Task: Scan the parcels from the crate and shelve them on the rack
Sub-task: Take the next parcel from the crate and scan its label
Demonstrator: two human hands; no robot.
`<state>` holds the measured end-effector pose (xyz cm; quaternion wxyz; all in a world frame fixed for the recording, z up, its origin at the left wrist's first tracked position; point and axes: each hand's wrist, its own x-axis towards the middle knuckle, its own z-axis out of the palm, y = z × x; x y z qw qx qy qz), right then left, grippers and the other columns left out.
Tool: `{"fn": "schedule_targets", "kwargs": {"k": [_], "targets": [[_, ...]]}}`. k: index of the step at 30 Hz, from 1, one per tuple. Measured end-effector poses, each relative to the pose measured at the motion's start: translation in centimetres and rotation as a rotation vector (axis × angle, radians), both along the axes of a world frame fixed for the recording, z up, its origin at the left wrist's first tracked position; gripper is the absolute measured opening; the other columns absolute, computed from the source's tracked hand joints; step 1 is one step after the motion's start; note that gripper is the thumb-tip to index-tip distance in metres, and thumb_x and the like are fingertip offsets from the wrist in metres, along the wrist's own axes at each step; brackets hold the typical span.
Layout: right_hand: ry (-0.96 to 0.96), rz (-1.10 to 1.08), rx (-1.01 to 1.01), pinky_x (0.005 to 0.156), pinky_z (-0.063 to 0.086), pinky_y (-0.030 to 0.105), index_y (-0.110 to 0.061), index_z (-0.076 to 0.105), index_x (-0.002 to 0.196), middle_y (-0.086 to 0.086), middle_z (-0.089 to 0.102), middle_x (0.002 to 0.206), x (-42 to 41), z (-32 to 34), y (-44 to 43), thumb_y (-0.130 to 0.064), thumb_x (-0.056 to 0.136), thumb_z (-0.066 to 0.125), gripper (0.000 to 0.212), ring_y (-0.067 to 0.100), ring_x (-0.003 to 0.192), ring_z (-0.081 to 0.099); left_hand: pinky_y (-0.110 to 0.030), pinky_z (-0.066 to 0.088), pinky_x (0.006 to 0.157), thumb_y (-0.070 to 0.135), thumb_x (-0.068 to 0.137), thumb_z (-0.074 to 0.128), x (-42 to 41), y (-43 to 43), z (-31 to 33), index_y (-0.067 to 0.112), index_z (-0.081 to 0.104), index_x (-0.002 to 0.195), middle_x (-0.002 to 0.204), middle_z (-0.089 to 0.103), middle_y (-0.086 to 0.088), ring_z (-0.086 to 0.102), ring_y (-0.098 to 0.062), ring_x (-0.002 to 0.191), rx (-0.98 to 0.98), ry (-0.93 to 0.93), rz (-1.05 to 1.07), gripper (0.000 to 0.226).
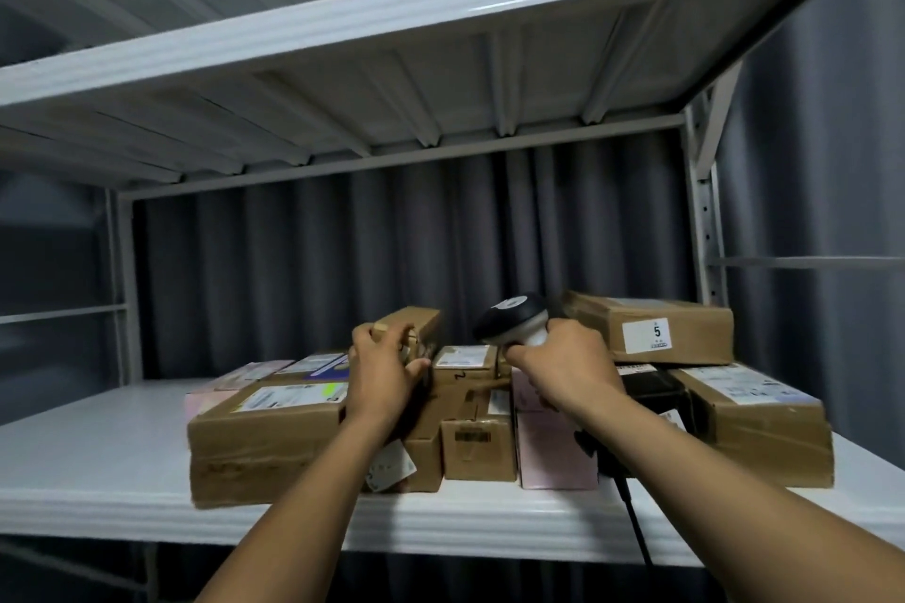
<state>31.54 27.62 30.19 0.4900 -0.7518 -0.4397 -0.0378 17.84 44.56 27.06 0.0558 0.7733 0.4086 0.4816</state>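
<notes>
A person at the rack (705,220) places a small box (416,326) at the top of the parcels bunched along the white shelf (98,446). The left hand (387,367) grasps the box's near end, fingers curled over the top and thumb against the side, apparently to steady it as it is seated; whether it already rests on the cartons beneath cannot be told. The right hand (563,367) is clenched round the grip of a scanner (509,321), whose black head points toward the back of the shelf, just right of the small box and apart from it, while its cable (636,529) drops below the shelf edge. Whether a finger presses the trigger is hidden. Carrying the scanner in one hand leaves the other free to place parcels, which would explain the split of work. A big box (264,436) lies at the left front with its label up, and a pink parcel (553,450) stands at the front under the right wrist. A black parcel (656,387) sits just behind and to its right, beside a long carton (764,426). On top of these lies a numbered box (651,328), its "5" sticker turned outward, probably so it can be read from the aisle. Most labels face up or forward, likely for the same reason. The crate is out of view, so how many parcels remain cannot be judged. A grey curtain (343,269) hangs behind the rack.
</notes>
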Motion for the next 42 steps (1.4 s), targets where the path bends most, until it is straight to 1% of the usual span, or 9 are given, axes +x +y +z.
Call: {"fn": "schedule_targets", "kwargs": {"k": [6, 12, 15, 17, 22, 26, 30, 37, 42], "targets": [[-0.012, 0.004, -0.026, 0.074, 0.051, 0.032, -0.015, 0.063, 0.089, 0.011, 0.069, 0.101, 0.3, -0.1, 1.3, -0.037, 0.078, 0.066, 0.024, 0.032, 0.093, 0.064, -0.038, 0.044, 0.101, 0.033, 0.082, 0.074, 0.7, 1.5, -0.1, 0.024, 0.049, 0.132, 0.136, 0.035, -0.014, 0.051, -0.032, 0.116, -0.072, 0.007, 0.031, 0.056], [0.006, 0.002, -0.062, 0.076, 0.053, 0.033, -0.013, 0.067, 0.092, 0.011, 0.071, 0.099, 0.5, -0.5, 2.0, -0.036, 0.079, 0.064, 0.027, 0.032, 0.093, 0.065, -0.041, 0.049, 0.095, 0.036, 0.082, 0.074, 1.4, 2.4, -0.1, 0.018, 0.046, 0.125, 0.132, 0.039, -0.016, 0.055, -0.032, 0.109, -0.121, 0.166, 0.080, 0.054], [0.009, -0.004, -0.067, 0.075, 0.049, 0.032, -0.016, 0.062, 0.087, 0.011, 0.069, 0.102, 0.6, -0.8, 2.2, -0.036, 0.080, 0.065, 0.022, 0.033, 0.098, 0.064, -0.039, 0.044, 0.098, 0.036, 0.083, 0.072, 1.2, 2.8, 0.4, 0.016, 0.047, 0.129, 0.141, 0.041, -0.014, 0.048, -0.031, 0.123, -0.044, 0.363, 0.182, 0.056], [-0.004, -0.005, -0.075, 0.076, 0.050, 0.033, -0.020, 0.058, 0.084, 0.011, 0.068, 0.104, 0.6, -0.9, 2.3, -0.038, 0.080, 0.065, 0.020, 0.033, 0.100, 0.062, -0.036, 0.042, 0.099, 0.038, 0.083, 0.070, 1.1, 3.2, 0.7, 0.016, 0.046, 0.130, 0.136, 0.050, -0.010, 0.048, -0.027, 0.122, 0.006, 0.455, 0.219, 0.057], [-0.026, 0.004, -0.090, 0.074, 0.051, 0.033, -0.016, 0.064, 0.088, 0.010, 0.069, 0.101, 0.5, -1.1, 2.5, -0.038, 0.080, 0.065, 0.023, 0.031, 0.094, 0.063, -0.035, 0.044, 0.098, 0.041, 0.083, 0.070, 1.4, 3.4, 0.7, 0.016, 0.047, 0.132, 0.130, 0.053, -0.007, 0.049, -0.025, 0.119, 0.023, 0.512, 0.243, 0.060], [-0.035, -0.002, -0.093, 0.069, 0.045, 0.030, -0.013, 0.068, 0.094, 0.009, 0.069, 0.098, 0.1, -0.7, 1.7, -0.036, 0.082, 0.064, 0.027, 0.032, 0.094, 0.064, -0.038, 0.040, 0.102, 0.044, 0.081, 0.070, 0.8, 2.5, 1.6, 0.016, 0.048, 0.130, 0.132, 0.053, -0.007, 0.049, -0.027, 0.122, 0.086, 0.543, 0.286, 0.060], [-0.029, -0.008, -0.087, 0.075, 0.054, 0.033, -0.012, 0.069, 0.095, 0.011, 0.070, 0.099, -1.0, -0.7, 0.3, -0.036, 0.080, 0.065, 0.029, 0.033, 0.094, 0.066, -0.039, 0.038, 0.102, 0.044, 0.084, 0.067, -0.4, 0.2, 2.8, 0.016, 0.050, 0.130, 0.132, 0.052, -0.008, 0.047, -0.028, 0.124, 0.144, 0.585, 0.300, 0.056], [-0.011, 0.016, -0.098, 0.073, 0.059, 0.042, -0.012, 0.069, 0.089, 0.012, 0.071, 0.092, -3.5, -1.5, -4.8, -0.039, 0.074, 0.063, 0.032, 0.035, 0.080, 0.069, -0.039, 0.038, 0.100, 0.049, 0.088, 0.061, -3.4, -6.6, 2.7, 0.016, 0.053, 0.128, 0.130, 0.053, -0.007, 0.046, -0.027, 0.122, 0.264, 0.586, 0.251, 0.053], [0.028, 0.024, -0.097, 0.065, 0.061, 0.045, -0.011, 0.065, 0.081, 0.009, 0.070, 0.077, -6.0, -3.7, -9.7, -0.035, 0.075, 0.063, 0.025, 0.029, 0.059, 0.069, -0.040, 0.037, 0.100, 0.049, 0.089, 0.058, -6.2, -12.4, 0.0, 0.014, 0.049, 0.132, 0.134, 0.050, -0.011, 0.045, -0.029, 0.123, 0.248, 0.595, 0.212, 0.056]]}}
